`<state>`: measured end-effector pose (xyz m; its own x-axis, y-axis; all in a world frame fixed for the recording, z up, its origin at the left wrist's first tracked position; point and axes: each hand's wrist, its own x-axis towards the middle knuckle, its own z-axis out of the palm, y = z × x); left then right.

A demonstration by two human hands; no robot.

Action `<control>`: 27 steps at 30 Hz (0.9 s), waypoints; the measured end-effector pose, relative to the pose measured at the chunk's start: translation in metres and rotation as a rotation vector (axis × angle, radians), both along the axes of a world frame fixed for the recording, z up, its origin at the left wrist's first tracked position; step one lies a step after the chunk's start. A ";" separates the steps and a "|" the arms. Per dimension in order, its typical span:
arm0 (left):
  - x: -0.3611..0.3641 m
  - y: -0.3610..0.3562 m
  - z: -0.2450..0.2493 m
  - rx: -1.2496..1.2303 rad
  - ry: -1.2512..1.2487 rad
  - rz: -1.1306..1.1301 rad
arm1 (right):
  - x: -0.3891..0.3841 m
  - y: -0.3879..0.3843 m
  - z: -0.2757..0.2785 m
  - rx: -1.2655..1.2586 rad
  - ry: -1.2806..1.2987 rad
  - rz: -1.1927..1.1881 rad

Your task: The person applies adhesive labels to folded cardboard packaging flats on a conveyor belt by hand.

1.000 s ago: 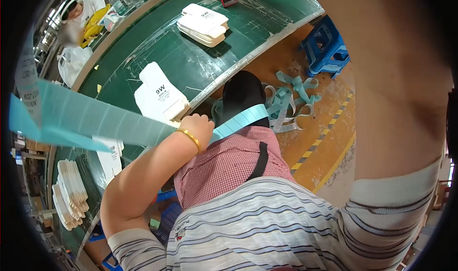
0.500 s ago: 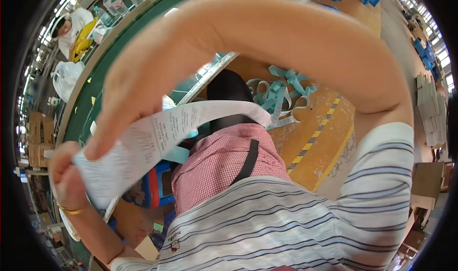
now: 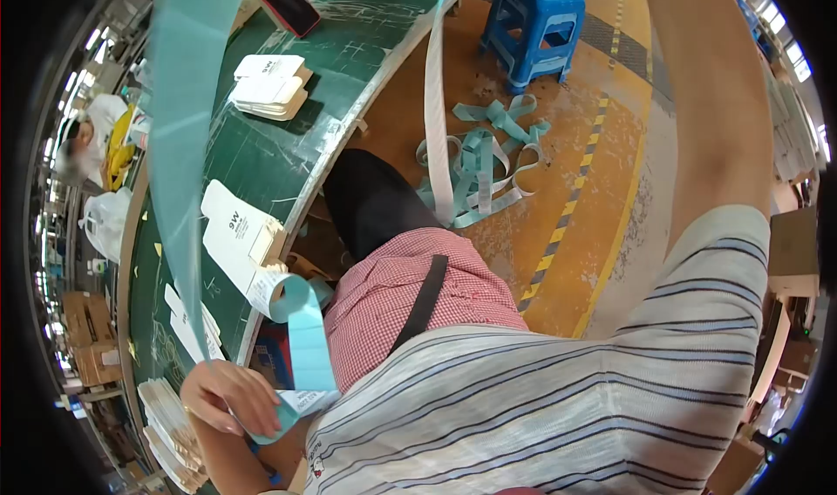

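At the lower left my left hand (image 3: pixel 231 399) has its fingers curled over a strip of printed labels (image 3: pixel 307 401) with pale teal backing. A looping part of the same kind of strip (image 3: pixel 311 342) hangs beside the table edge, close to my lap. A broad teal band (image 3: pixel 181 137) runs from the top of the view down to my left hand. Another narrow strip (image 3: pixel 436 120) hangs in front of my knee. My right arm (image 3: pixel 715 102) reaches up past the top edge, so its hand is out of sight.
On the green table (image 3: pixel 340 68) lie a folded white card marked 9W (image 3: pixel 234 225), a stack of similar cards (image 3: pixel 270 85), more white cards (image 3: pixel 170 434) and a phone (image 3: pixel 290 6). Tangled teal strips (image 3: pixel 488 159) lie on the floor near a blue stool (image 3: pixel 536 28).
My right hand has gone from beside my left hand up out of view. The printed strip is no longer stretched between them; a teal band now rises from my left hand. The view has shifted.
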<state>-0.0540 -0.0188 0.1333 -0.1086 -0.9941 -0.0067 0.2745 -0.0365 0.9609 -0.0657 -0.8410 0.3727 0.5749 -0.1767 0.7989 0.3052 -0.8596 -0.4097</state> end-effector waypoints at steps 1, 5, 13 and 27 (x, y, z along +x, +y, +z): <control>-0.009 -0.004 -0.002 0.042 0.003 0.081 | -0.024 -0.039 -0.010 0.043 0.048 -0.050; -0.026 -0.019 0.021 0.521 -0.296 0.337 | -0.210 0.037 -0.089 -0.296 0.993 -0.861; 0.013 -0.016 0.079 0.590 -0.656 0.501 | -0.098 0.252 -0.197 0.537 1.108 0.331; -0.001 -0.012 0.116 0.651 -1.198 0.730 | 0.118 0.446 -0.145 -0.182 0.766 1.102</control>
